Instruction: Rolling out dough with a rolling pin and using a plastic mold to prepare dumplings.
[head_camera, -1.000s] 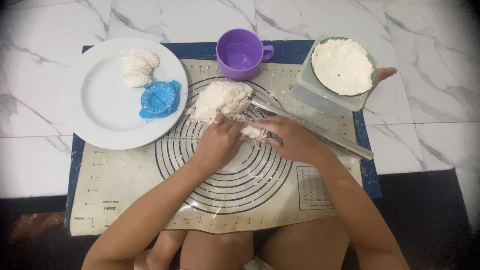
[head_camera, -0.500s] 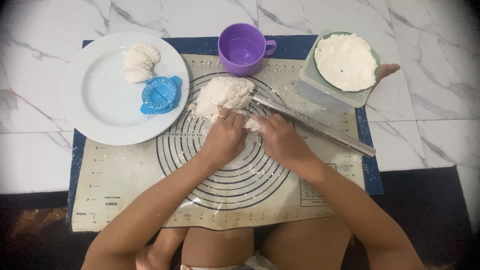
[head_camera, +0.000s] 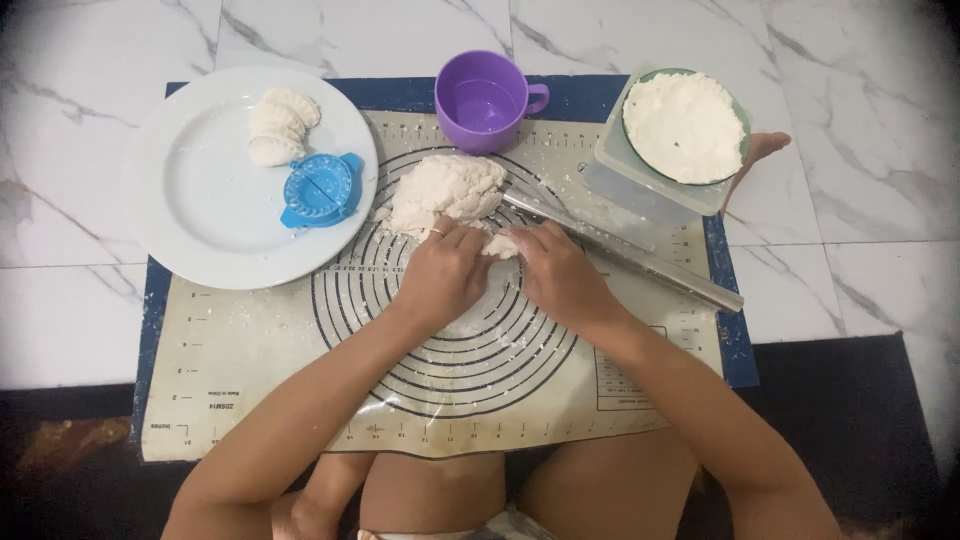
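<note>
A lump of white dough (head_camera: 445, 190) lies on a beige baking mat (head_camera: 250, 370) printed with dark rings. My left hand (head_camera: 442, 272) and my right hand (head_camera: 555, 275) meet just below the lump. Between their fingertips they pinch a small piece of dough (head_camera: 500, 245). A metal rolling pin (head_camera: 640, 262) lies slanted on the mat, right behind my right hand.
A white plate (head_camera: 200, 215) at the left carries folded dumplings (head_camera: 280, 125) and a blue dumpling press (head_camera: 320, 188). A purple cup (head_camera: 482, 100) stands at the mat's far edge. A bowl of white flour (head_camera: 685, 125) rests on a pale box at the right.
Both hands have stayed together on the small dough piece below the lump, shifting only slightly. The camera view has drifted a little.
</note>
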